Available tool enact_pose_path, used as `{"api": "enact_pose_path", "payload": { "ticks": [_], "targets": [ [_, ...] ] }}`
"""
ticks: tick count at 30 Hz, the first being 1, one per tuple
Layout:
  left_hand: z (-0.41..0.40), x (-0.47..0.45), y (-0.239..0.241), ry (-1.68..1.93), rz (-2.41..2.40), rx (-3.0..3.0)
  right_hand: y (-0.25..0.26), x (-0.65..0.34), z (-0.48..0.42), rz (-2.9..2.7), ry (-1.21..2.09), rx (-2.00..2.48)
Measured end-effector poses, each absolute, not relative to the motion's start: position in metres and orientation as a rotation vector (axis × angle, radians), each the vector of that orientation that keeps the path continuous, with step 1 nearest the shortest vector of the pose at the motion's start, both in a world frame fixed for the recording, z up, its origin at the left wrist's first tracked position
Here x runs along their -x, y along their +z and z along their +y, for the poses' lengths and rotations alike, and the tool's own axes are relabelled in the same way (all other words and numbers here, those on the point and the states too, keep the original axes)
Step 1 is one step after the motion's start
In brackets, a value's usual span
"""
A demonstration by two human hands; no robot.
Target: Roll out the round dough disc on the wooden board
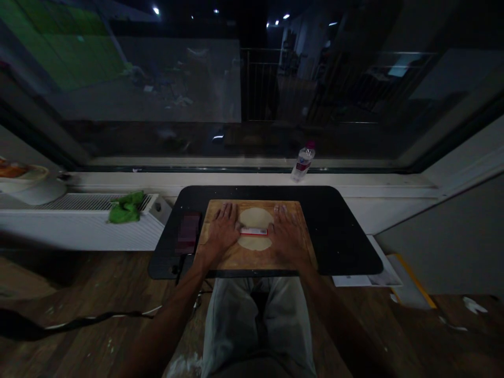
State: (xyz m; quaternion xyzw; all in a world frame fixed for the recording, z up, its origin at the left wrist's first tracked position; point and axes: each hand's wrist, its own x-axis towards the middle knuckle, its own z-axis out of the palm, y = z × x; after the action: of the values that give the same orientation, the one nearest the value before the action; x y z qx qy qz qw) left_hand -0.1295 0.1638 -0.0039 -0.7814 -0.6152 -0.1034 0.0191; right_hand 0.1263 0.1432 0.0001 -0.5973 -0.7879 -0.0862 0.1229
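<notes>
I log a green cloth (pixel 126 208) well left of the wooden board (pixel 252 261), on a radiator (pixel 88 201). Dark flat device (pixel 188 233) just left of the board, on the black worktop (pixel 342 236). Left hand (pixel 224 228) on board's left part: grip spread, thumb by one end of the red-and-white strip (pixel 254 231). Strip lies across a pale round sheet (pixel 255 242), mid-board. Right hand (pixel 286 231), board's right part: grip spread too. I can't tell whether the thumbs press the strip. Clear bottle (pixel 303 164) beyond the board, on the sill (pixel 236 180).

1 bottle (pixel 302 164) on windowsill (pixel 236 179); green cloth (pixel 126 208) on radiator (pixel 79 228).
</notes>
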Motion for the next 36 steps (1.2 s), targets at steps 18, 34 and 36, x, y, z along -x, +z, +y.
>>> {"api": "enact_pose_path", "payload": {
  "ticks": [18,34,36],
  "targets": [
    [0.088,0.134,-0.011,-0.584,-1.882,2.437,-0.017,-0.104,0.061,-2.037,-0.250,1.784],
    [0.090,0.125,-0.004,-0.634,-1.920,2.369,-0.005,-0.117,0.090,-2.173,-0.157,1.700],
    [0.097,0.124,-0.003,-0.658,-1.917,2.346,-0.001,-0.116,0.097,-2.191,-0.143,1.711]
  ]
}}
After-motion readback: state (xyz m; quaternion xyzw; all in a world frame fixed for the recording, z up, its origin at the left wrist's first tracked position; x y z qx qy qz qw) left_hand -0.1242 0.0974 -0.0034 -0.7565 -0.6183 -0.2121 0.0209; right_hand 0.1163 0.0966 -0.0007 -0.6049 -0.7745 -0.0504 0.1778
